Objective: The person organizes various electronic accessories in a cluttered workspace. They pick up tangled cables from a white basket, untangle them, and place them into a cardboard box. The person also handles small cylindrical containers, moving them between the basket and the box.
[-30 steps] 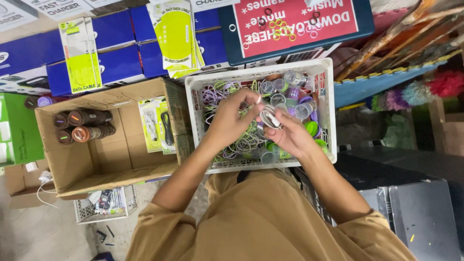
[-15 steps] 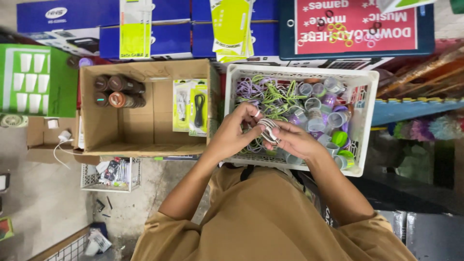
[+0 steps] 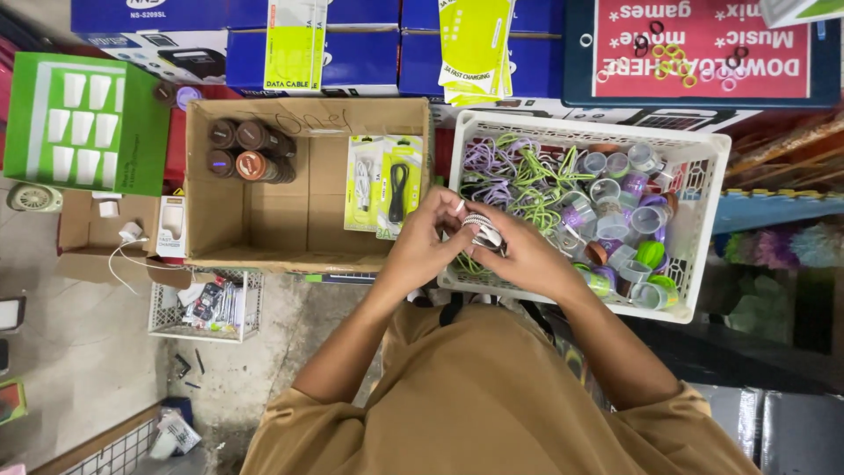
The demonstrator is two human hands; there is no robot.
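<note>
Both forearms reaching forward from tan sleeves, elbows bent, converging over the near-left corner of the white slotted plastic crate (image 3: 709, 188). Left hand (image 3: 428, 239) curled, fingers bent round the left side of a small coiled white cable (image 3: 481, 230), thumb up near its top. Right hand (image 3: 520, 252) cupped from the other side, palm turned left, fingers closed on the same coil. Hands touching across the bundle, held just above the crate's rim. Inside the crate: tangled purple and green cables (image 3: 510, 171) at the left, small clear round plastic cases (image 3: 626, 198) at the right. Just left of the crate, an open brown cardboard box (image 3: 264, 220) holding dark cylindrical speakers (image 3: 249, 151) in its far-left corner and two packaged cables in green-and-white cards (image 3: 385, 183) against its right wall.
</note>
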